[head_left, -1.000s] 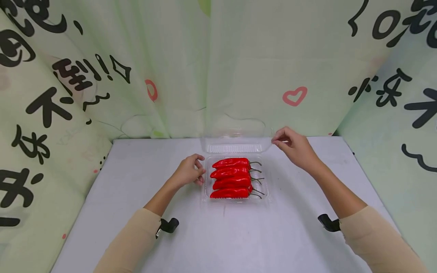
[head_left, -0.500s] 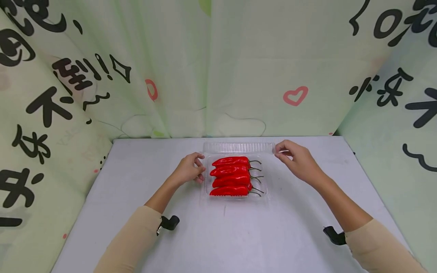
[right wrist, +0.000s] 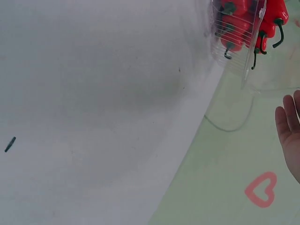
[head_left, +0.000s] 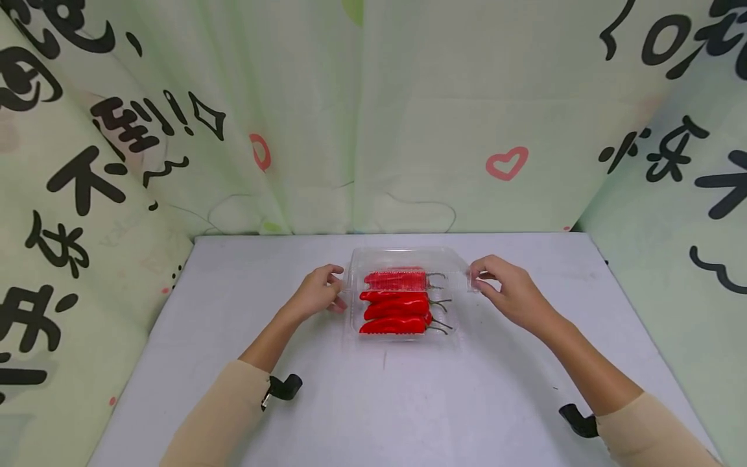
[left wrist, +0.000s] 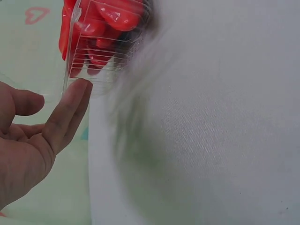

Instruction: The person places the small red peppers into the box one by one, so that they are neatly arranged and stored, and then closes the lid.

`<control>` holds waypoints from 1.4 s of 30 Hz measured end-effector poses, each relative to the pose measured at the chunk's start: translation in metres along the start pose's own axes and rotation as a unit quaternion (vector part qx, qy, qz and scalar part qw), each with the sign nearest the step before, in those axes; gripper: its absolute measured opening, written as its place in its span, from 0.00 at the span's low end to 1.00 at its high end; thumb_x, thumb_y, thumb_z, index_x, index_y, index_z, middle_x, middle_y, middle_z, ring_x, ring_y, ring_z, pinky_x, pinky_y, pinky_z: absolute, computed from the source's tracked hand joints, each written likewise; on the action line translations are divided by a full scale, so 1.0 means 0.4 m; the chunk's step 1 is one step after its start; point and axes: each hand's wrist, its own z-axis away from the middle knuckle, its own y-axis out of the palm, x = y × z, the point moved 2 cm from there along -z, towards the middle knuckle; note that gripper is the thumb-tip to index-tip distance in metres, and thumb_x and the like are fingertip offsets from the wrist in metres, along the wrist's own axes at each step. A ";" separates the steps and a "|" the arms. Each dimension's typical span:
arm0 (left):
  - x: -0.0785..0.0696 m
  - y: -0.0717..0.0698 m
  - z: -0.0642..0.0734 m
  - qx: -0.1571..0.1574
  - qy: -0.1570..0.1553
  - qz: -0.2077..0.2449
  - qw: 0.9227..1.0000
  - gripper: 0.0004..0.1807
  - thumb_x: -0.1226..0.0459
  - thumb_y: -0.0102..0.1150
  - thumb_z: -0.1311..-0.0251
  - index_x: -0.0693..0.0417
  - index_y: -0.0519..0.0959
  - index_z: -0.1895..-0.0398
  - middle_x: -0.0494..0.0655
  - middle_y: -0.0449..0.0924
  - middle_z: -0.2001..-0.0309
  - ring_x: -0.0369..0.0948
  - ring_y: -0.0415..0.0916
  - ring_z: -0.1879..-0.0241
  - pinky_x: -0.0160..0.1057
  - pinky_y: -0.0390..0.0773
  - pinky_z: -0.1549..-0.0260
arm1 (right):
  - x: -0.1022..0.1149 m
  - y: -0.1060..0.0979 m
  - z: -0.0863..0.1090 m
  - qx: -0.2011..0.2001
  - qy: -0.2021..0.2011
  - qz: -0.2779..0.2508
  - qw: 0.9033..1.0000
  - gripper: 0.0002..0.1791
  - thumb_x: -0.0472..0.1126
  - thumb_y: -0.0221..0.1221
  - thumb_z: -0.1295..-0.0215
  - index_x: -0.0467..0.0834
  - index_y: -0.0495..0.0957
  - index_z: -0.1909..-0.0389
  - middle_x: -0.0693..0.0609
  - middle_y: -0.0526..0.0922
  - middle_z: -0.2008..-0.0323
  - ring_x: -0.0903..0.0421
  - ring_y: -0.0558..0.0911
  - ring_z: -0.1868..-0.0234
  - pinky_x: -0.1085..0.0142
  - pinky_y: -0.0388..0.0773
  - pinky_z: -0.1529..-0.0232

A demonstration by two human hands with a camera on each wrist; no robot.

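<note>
Several red chili peppers (head_left: 397, 306) with green stems lie side by side in a clear plastic clamshell box (head_left: 354, 324). Its hinged lid (head_left: 403, 257) leans forward over the back peppers, and the front ones show uncovered. My right hand (head_left: 510, 288) pinches the lid's right edge between thumb and fingers. At the box's left side is my left hand (head_left: 316, 293); in the left wrist view its straight fingers (left wrist: 70, 105) touch the ribbed plastic wall (left wrist: 101, 77). Only part of the right hand (right wrist: 291, 136) shows in the right wrist view, so its grip is hidden there.
A white-covered table (head_left: 420, 402) bears the box near its back edge. Pale green curtains (head_left: 408, 117) with black lettering and red hearts stand behind and on both sides. One small dark speck (right wrist: 10, 144) lies on the table in the right wrist view.
The lid has swung from standing open behind the box to partly over the back peppers. My right hand moved toward me with it, while the left hand stayed nearly in place.
</note>
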 end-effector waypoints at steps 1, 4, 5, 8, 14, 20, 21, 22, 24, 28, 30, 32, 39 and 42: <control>-0.001 -0.002 0.006 -0.002 -0.002 0.003 1.000 0.24 0.67 0.49 0.24 0.64 0.66 0.28 0.62 0.79 0.49 0.44 0.88 0.71 0.39 0.90 0.68 | -0.001 0.003 0.004 -0.001 -0.006 0.003 1.000 0.17 0.24 0.68 0.40 0.45 0.79 0.56 0.52 0.85 0.56 0.49 0.87 0.52 0.56 0.87 0.49; -0.006 -0.007 0.029 -0.005 -0.007 0.013 1.000 0.23 0.65 0.46 0.22 0.63 0.66 0.28 0.61 0.81 0.50 0.47 0.88 0.68 0.40 0.90 0.67 | -0.006 0.012 0.018 -0.002 -0.023 0.016 1.000 0.19 0.24 0.70 0.42 0.48 0.79 0.59 0.55 0.85 0.56 0.53 0.85 0.52 0.74 0.84 0.47; -0.007 -0.008 0.036 -0.004 -0.008 0.015 1.000 0.23 0.64 0.46 0.21 0.63 0.66 0.28 0.61 0.82 0.50 0.48 0.88 0.67 0.41 0.90 0.66 | -0.007 0.015 0.023 -0.001 -0.025 0.017 1.000 0.19 0.23 0.70 0.43 0.49 0.79 0.59 0.56 0.84 0.56 0.55 0.84 0.52 0.77 0.82 0.47; -0.010 -0.009 0.057 0.005 -0.014 0.014 1.000 0.25 0.61 0.46 0.21 0.61 0.65 0.26 0.60 0.83 0.49 0.51 0.89 0.64 0.41 0.90 0.66 | -0.012 0.026 0.036 0.004 -0.023 0.020 1.000 0.19 0.24 0.71 0.43 0.50 0.78 0.61 0.56 0.84 0.55 0.57 0.83 0.50 0.72 0.85 0.48; -0.008 -0.003 0.093 0.036 -0.021 0.006 0.999 0.29 0.59 0.48 0.23 0.61 0.62 0.24 0.59 0.84 0.50 0.53 0.89 0.64 0.42 0.90 0.66 | -0.022 0.050 0.062 0.018 -0.006 0.005 1.000 0.17 0.25 0.71 0.42 0.48 0.79 0.61 0.52 0.84 0.51 0.53 0.82 0.48 0.51 0.89 0.53; -0.005 0.013 0.116 0.044 -0.023 -0.014 0.999 0.30 0.62 0.50 0.29 0.63 0.65 0.26 0.55 0.86 0.59 0.53 0.88 0.67 0.44 0.91 0.66 | -0.031 0.071 0.089 0.035 0.000 -0.003 0.999 0.16 0.27 0.70 0.41 0.47 0.80 0.58 0.50 0.83 0.49 0.51 0.82 0.48 0.53 0.89 0.54; -0.004 0.017 0.117 0.046 -0.023 -0.021 0.998 0.30 0.63 0.51 0.30 0.64 0.65 0.27 0.55 0.86 0.60 0.53 0.88 0.67 0.45 0.91 0.66 | -0.033 0.074 0.093 0.039 0.002 -0.005 0.999 0.16 0.27 0.70 0.41 0.47 0.81 0.57 0.50 0.82 0.49 0.51 0.82 0.48 0.53 0.89 0.54; -0.003 0.020 0.119 0.048 -0.024 -0.029 0.998 0.30 0.64 0.51 0.31 0.64 0.66 0.27 0.54 0.86 0.62 0.53 0.88 0.68 0.45 0.91 0.66 | -0.034 0.076 0.097 0.042 0.003 -0.005 0.999 0.16 0.27 0.70 0.40 0.47 0.81 0.56 0.51 0.82 0.49 0.51 0.82 0.48 0.53 0.89 0.54; -0.001 0.026 0.122 0.050 -0.026 -0.044 0.997 0.29 0.64 0.54 0.32 0.64 0.68 0.28 0.53 0.85 0.66 0.53 0.87 0.70 0.45 0.90 0.67 | -0.034 0.078 0.104 0.050 0.005 -0.008 0.999 0.16 0.28 0.70 0.40 0.47 0.81 0.54 0.51 0.83 0.49 0.52 0.82 0.48 0.53 0.89 0.54; 0.003 0.034 0.124 0.051 -0.025 -0.063 0.996 0.29 0.64 0.58 0.33 0.64 0.69 0.30 0.50 0.84 0.70 0.52 0.87 0.72 0.43 0.90 0.70 | -0.032 0.079 0.113 0.070 0.010 -0.023 0.997 0.17 0.27 0.67 0.37 0.46 0.81 0.51 0.52 0.83 0.50 0.52 0.84 0.50 0.55 0.89 0.53; 0.006 0.036 0.123 0.053 -0.025 -0.070 0.996 0.29 0.64 0.60 0.34 0.64 0.70 0.31 0.49 0.84 0.71 0.51 0.86 0.73 0.41 0.89 0.71 | -0.030 0.079 0.117 0.086 0.021 -0.030 0.996 0.16 0.28 0.65 0.34 0.47 0.80 0.49 0.52 0.83 0.49 0.51 0.85 0.50 0.56 0.89 0.53; 0.011 0.037 0.122 0.060 -0.025 -0.074 0.995 0.28 0.64 0.61 0.35 0.64 0.72 0.33 0.49 0.84 0.71 0.50 0.86 0.74 0.40 0.89 0.71 | -0.026 0.077 0.120 0.103 0.037 -0.039 0.993 0.14 0.30 0.64 0.32 0.46 0.79 0.48 0.51 0.83 0.49 0.50 0.86 0.50 0.56 0.89 0.52; 0.029 0.036 0.117 0.103 -0.024 -0.052 0.993 0.12 0.65 0.60 0.35 0.65 0.80 0.53 0.57 0.84 0.70 0.49 0.85 0.75 0.41 0.89 0.73 | -0.020 0.082 0.128 0.137 0.098 -0.070 0.983 0.16 0.37 0.64 0.29 0.41 0.75 0.44 0.48 0.83 0.49 0.48 0.86 0.49 0.52 0.87 0.50; 0.035 0.035 0.117 0.123 -0.019 -0.041 0.991 0.09 0.66 0.60 0.34 0.65 0.81 0.61 0.61 0.84 0.70 0.48 0.85 0.75 0.40 0.88 0.74 | -0.022 0.088 0.127 0.151 0.130 -0.087 0.976 0.19 0.39 0.65 0.29 0.39 0.71 0.44 0.46 0.83 0.50 0.48 0.85 0.49 0.54 0.87 0.50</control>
